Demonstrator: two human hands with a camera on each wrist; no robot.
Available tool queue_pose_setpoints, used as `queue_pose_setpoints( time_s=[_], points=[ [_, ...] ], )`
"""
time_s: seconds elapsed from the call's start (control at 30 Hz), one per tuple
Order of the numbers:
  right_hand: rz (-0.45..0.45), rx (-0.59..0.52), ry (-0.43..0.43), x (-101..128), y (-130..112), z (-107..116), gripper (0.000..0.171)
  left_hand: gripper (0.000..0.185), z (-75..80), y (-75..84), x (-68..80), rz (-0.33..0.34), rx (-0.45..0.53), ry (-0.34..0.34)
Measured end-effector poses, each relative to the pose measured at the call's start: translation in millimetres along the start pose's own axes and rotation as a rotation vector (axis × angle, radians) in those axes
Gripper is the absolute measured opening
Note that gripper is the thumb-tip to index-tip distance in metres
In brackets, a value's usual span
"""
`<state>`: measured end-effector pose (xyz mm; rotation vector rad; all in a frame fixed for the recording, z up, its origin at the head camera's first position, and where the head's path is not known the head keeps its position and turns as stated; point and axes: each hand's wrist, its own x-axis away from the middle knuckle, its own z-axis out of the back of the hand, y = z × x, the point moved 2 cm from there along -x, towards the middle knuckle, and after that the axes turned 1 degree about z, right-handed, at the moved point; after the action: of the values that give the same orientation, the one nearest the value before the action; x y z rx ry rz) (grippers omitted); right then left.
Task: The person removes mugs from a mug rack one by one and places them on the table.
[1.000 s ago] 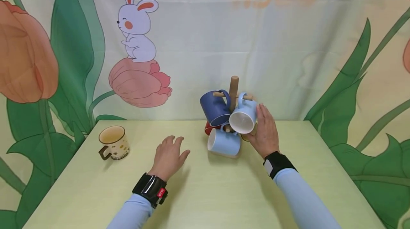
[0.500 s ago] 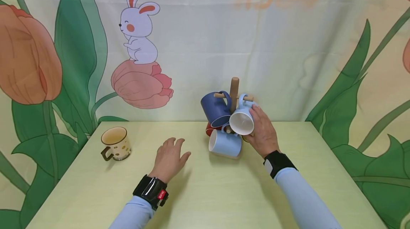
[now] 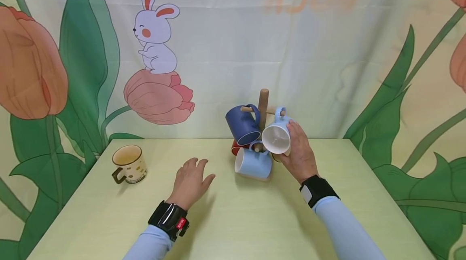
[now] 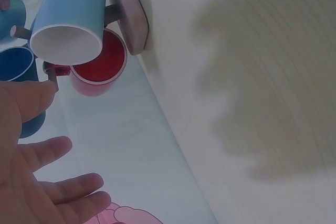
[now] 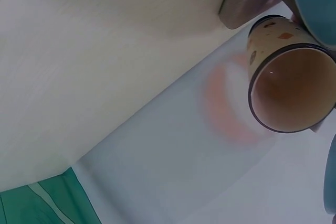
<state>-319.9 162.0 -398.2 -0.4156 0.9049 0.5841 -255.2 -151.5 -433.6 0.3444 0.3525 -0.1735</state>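
Observation:
My right hand (image 3: 301,155) grips the side of a light blue mug (image 3: 275,138) with a white inside. Its handle still loops around the tip of an upper peg on the wooden mug tree (image 3: 263,102), and its mouth tilts forward. A dark blue mug (image 3: 241,124) hangs on the opposite upper peg. Below hang another light blue mug (image 3: 253,163) and a red mug (image 4: 100,72), with a cream patterned mug (image 5: 291,85) seen in the right wrist view. Left of the tree, my left hand (image 3: 190,183) hovers with spread fingers, holding nothing.
A cream spotted mug (image 3: 134,170) with a brown handle stands upright at the table's left. The pale table (image 3: 233,223) ends at a printed curtain (image 3: 225,49) right behind the mug tree.
My right hand has closed onto the upper light blue mug, whose handle has slid outward along its peg to the tip. The left hand stays almost in place.

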Motion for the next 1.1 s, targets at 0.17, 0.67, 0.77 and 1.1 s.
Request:
queue_pose_setpoints(
  time_s=[0.17, 0.67, 0.77, 1.1],
  points=[
    [-0.060, -0.041, 0.042, 4.1, -7.6, 7.4, 0.107, 0.050, 1.4, -0.2, 3.5, 0.000, 0.011, -0.005],
    [-0.564, -0.214, 0.092, 31.5, -38.0, 38.1, 0.094, 0.046, 5.1, 0.9, 18.7, -0.027, 0.059, -0.004],
    [-0.680, -0.329, 0.051, 40.1, -39.1, 44.7, 0.091, 0.046, 4.9, 1.7, 20.6, -0.028, 0.068, -0.017],
    [-0.859, -0.539, -0.266, 65.6, -39.3, 54.4, 0.088, 0.046, 5.2, 10.1, 21.5, -0.042, 0.124, -0.104]
  ],
)
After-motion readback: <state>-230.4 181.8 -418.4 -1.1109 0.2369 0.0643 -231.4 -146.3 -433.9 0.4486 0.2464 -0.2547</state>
